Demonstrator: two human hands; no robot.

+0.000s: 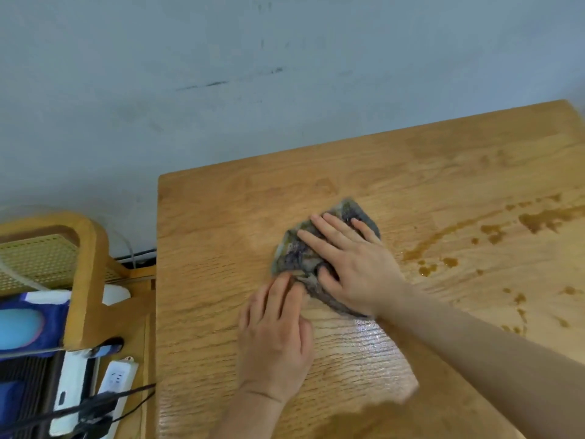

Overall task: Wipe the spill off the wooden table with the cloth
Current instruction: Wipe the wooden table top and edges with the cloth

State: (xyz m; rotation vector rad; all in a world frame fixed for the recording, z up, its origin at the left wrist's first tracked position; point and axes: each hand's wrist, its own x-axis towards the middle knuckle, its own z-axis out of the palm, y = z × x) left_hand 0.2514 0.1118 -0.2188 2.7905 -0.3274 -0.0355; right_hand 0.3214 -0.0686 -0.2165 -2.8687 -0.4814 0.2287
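Note:
A crumpled grey cloth (297,258) lies near the middle of the wooden table (221,210). My right hand (351,264) presses flat on top of it, fingers spread and pointing toward the far left. My left hand (275,331) rests on the table just in front of the cloth, and its fingertips touch the cloth's near edge. A brown spill (538,220) of puddles and drops spreads over the right part of the table, to the right of the cloth. A damp sheen (373,353) shows on the wood in front of the cloth.
A pale blue-grey wall (221,74) stands behind the table. To the left is a wooden chair with a cane back (82,248), blue fabric (28,327) on it, and a white power strip (117,378) with black cables on the floor.

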